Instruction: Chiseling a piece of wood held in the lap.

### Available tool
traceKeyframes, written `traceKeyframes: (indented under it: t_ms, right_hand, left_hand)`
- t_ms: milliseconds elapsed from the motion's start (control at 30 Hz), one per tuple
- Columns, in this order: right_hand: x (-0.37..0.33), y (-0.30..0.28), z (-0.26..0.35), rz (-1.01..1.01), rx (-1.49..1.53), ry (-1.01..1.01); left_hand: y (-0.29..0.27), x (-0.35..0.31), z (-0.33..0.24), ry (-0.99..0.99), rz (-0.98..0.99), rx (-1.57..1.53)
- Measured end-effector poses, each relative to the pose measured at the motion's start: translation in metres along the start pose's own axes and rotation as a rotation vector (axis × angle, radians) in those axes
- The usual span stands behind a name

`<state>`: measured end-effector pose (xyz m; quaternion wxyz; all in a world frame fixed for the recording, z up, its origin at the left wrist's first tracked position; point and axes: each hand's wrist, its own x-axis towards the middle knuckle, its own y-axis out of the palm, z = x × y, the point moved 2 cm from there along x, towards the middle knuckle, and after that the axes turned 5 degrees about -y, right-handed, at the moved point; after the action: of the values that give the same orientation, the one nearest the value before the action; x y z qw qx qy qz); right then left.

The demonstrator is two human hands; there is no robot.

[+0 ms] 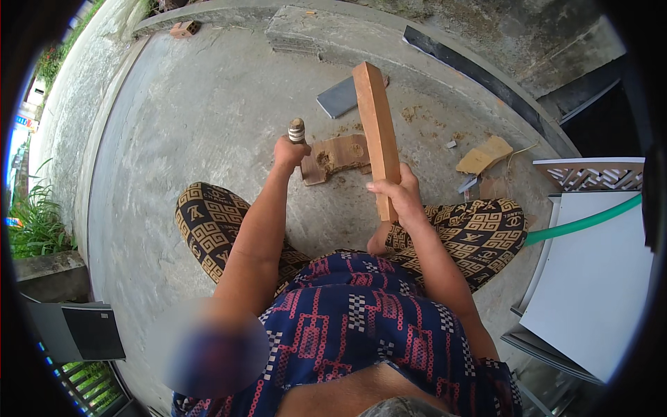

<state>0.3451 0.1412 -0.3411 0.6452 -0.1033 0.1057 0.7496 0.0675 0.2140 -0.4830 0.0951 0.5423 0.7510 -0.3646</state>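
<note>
Right hand [404,195] closed around wooden bar [377,128]

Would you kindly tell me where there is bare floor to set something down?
Bare floor stretches from the left hand to the brick at upper left. It is crowded around the notched board, wooden bar and grey slab.

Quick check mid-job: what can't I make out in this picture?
All in the head view:
- Lower end of the banded tool: hidden by the left grip.
- Most fingers of the right grip: behind the wooden bar.
- Part of the grey slab: also behind the bar.
- Upper part of the left arm: covered by a blurred round patch.
- Green hose's left end: lost behind the right knee.
</note>
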Motion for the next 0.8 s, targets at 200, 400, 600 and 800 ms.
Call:
traceKeyframes:
  t_ms: [200,400,600,800]
  right_hand:
    - [-0.002,-0.001,0.004,-0.013,-0.013,-0.039]
    - [-0.003,-0.006,-0.003,-0.050,-0.027,-0.033]
    - [-0.003,-0.011,0.000,-0.055,0.039,-0.031]
    - [-0.006,-0.002,0.000,0.015,-0.093,-0.208]
  left_hand:
    - [0.009,0.004,0.003,0.159,-0.002,-0.387]
    - [0.021,-0.004,-0.015,0.374,-0.067,-0.378]
    - [0.032,-0.016,-0.044,0.381,0.090,-0.327]
    - [0.048,-0.020,-0.032,0.395,0.166,-0.321]
